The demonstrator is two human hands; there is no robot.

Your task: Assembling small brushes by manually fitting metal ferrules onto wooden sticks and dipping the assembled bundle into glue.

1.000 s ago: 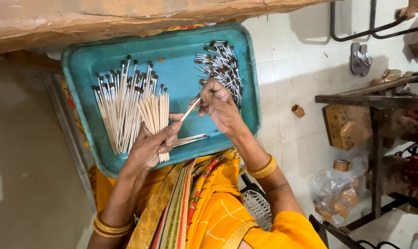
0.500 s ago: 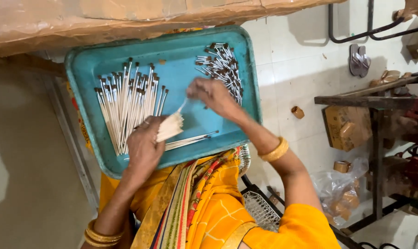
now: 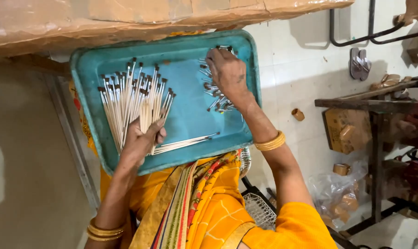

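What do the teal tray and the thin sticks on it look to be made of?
Teal tray: likely painted metal; worn, patchy paint and a rolled rim. Thin sticks: pale, matte, probably wood, with dark tips. Loose pieces under the right hand: shiny, likely metal.

Teal tray [image 3: 190,124], pale dark-tipped sticks [image 3: 126,101], silvery pieces [image 3: 213,99].

1. The teal tray [image 3: 190,120] has a bare strip down its middle, between the fanned sticks [image 3: 126,103] and the metal pieces [image 3: 216,92].
2. The left hand [image 3: 142,140] blocks the sticks' near ends; a few loose sticks [image 3: 186,143] lie across the tray's near part.
3. The right hand [image 3: 227,74] covers the metal pieces.
4. A cardboard edge [image 3: 149,18] overhangs the tray's far rim.
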